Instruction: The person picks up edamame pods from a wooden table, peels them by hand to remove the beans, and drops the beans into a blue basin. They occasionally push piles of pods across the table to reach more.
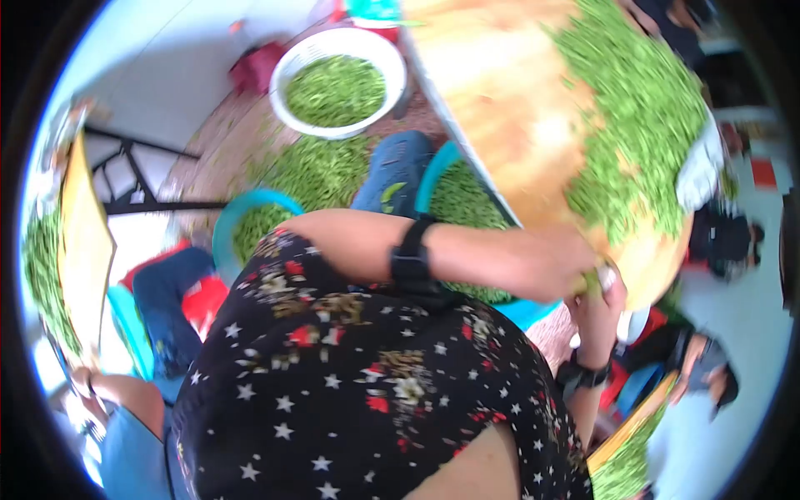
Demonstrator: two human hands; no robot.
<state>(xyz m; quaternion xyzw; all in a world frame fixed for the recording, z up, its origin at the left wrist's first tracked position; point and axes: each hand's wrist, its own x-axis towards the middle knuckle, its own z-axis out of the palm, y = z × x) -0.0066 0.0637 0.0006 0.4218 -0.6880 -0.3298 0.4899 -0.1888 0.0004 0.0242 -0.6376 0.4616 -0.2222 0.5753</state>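
My left hand (565, 260) and my right hand (602, 307) are together in front of me, at the table's near edge. Between their closed fingers is a small green pod (593, 282), blurred, and which fingers bear on it is partly hidden. Just beyond the hands, a large loose heap of green pods (633, 125) covers the far side of the wooden tabletop (492, 75). Below my left forearm, a teal tub (429, 179) of green pods stands against the table edge.
A white basket (279, 87) of pods stands at the upper left, with more pods (321, 171) strewn on the floor. Another teal tub (225, 225) sits near my shoulder. Other people work at a table (87, 242) on the left and a table (633, 421) at the lower right.
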